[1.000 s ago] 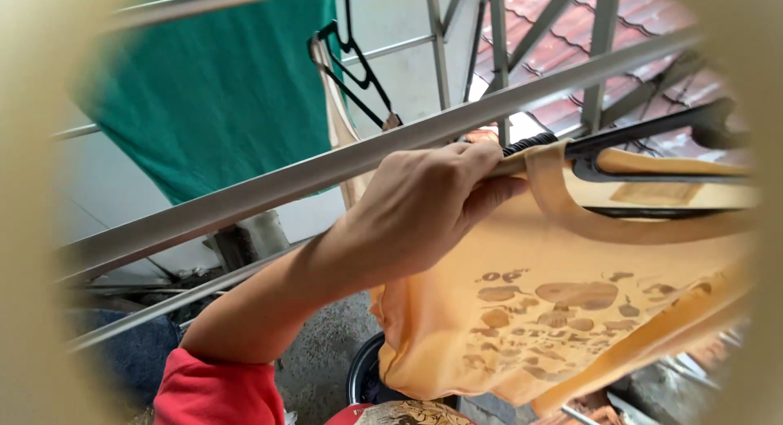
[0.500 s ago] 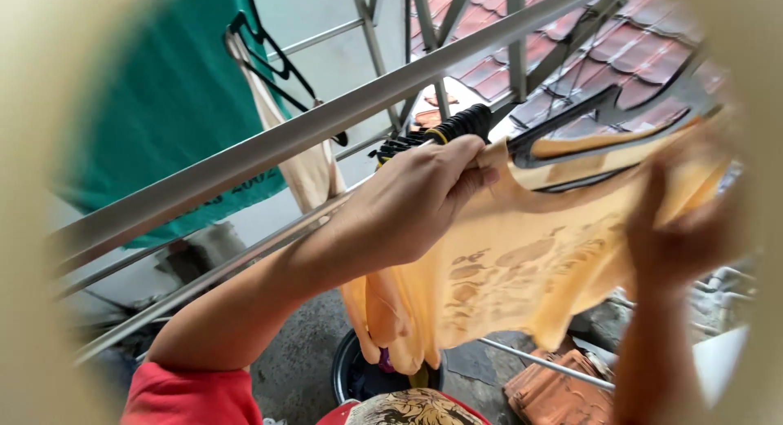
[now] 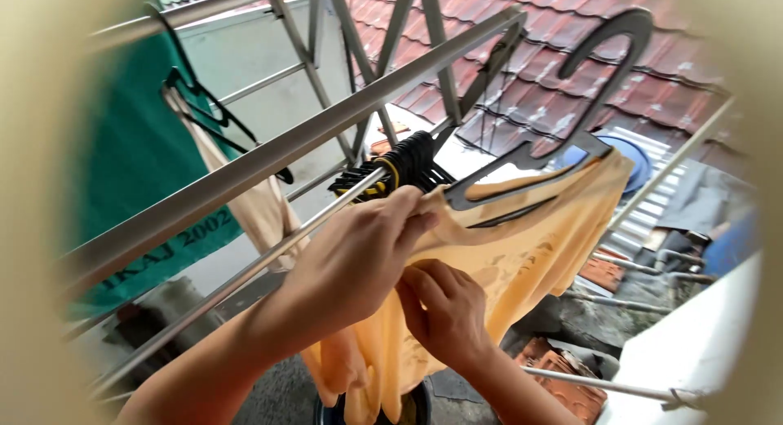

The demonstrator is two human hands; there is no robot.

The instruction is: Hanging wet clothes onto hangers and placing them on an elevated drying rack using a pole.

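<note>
Since half a second ago the right hand (image 3: 444, 311) has dropped from the shirt's far edge to just under the left hand (image 3: 359, 258). From the head view, left fingers (image 3: 408, 217) pinch the neckline of the pale orange printed cotton shirt (image 3: 522, 254) beside the dark grey plastic hanger (image 3: 563, 107). Right fingers curl closed on cloth below. Keeping the collar taut looks wise while seating it on the hanger, near the grey metal rail (image 3: 285, 152).
</note>
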